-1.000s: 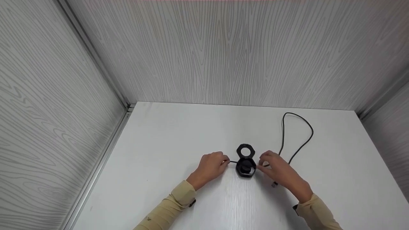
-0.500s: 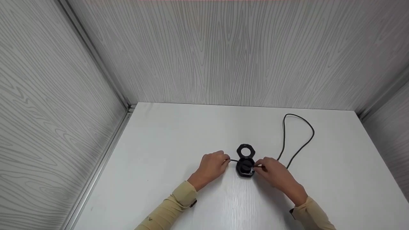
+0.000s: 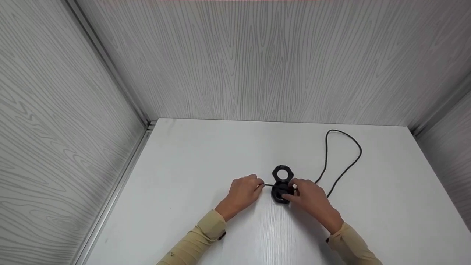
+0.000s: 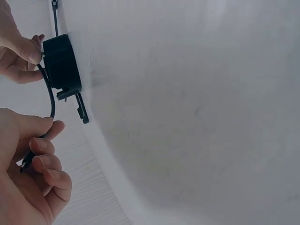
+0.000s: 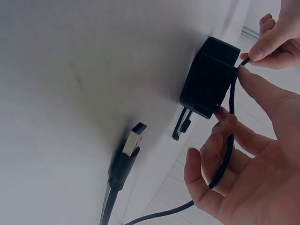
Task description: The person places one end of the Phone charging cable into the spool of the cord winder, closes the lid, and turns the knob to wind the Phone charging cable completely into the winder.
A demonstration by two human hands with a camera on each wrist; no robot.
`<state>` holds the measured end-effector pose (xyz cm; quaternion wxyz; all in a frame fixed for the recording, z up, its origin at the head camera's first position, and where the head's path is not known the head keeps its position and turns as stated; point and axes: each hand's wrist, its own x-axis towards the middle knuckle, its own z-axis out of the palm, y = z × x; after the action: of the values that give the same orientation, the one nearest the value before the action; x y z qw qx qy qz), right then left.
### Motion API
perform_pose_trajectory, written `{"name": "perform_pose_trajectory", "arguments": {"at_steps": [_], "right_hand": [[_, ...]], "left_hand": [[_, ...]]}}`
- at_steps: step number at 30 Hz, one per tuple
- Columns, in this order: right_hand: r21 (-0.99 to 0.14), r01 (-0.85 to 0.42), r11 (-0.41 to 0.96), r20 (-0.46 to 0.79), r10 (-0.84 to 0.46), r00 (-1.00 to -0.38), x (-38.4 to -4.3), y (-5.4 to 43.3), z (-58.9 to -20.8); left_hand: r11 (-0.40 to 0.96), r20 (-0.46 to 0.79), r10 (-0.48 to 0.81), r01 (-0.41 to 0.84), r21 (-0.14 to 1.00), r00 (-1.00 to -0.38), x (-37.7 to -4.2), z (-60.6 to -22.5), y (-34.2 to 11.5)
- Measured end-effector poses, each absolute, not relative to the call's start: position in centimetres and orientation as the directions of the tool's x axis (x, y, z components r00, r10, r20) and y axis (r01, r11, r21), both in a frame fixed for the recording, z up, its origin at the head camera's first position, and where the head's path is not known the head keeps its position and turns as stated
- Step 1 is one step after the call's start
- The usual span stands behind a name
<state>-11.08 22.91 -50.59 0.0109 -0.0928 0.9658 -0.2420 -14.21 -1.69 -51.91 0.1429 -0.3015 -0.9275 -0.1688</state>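
In the head view a black hexagonal case (image 3: 276,195) sits on the table, its ring-shaped lid (image 3: 276,173) swung back. My left hand (image 3: 241,193) pinches a black cable (image 4: 51,96) just left of the case; the cable's dark end (image 4: 26,161) shows by the curled fingers in the left wrist view. Across the case from it, my right hand (image 3: 312,197) has its thumb and index finger at the rim. The cable runs over the case and through that hand's curled fingers, as the right wrist view shows. The case's inside is partly hidden by the right hand.
Beyond the right hand the cable forms a long loop (image 3: 360,151) on the white table (image 3: 206,147). A USB plug (image 5: 132,140) lies near the right wrist, hidden in the head view. Grey wood-grain panels (image 3: 235,66) border the back and sides.
My right hand has moved left onto the case, drawing the cable across it, and the thumb and index finger have spread. The USB plug has become covered in the head view. My left hand stays put.
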Motion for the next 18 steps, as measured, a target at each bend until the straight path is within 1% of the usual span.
{"name": "perform_pose_trajectory", "arguments": {"at_steps": [6,10,18], "right_hand": [[-0.430,-0.205,0.879,0.069,-0.194,-0.978,-11.04,22.33,-50.80],[-0.432,-0.211,0.877,0.068,-0.202,-0.977,-11.11,22.34,-50.87],[-0.450,-0.241,0.860,0.052,-0.245,-0.968,-11.29,22.87,-51.00]], "left_hand": [[0.757,0.357,0.518,0.611,0.232,-0.777,-14.25,-51.81,-1.79],[0.755,0.352,0.523,0.614,0.233,-0.776,-14.27,-51.91,-1.95],[0.756,0.306,0.517,0.594,0.275,-0.800,-14.22,-52.23,-2.16]]}}
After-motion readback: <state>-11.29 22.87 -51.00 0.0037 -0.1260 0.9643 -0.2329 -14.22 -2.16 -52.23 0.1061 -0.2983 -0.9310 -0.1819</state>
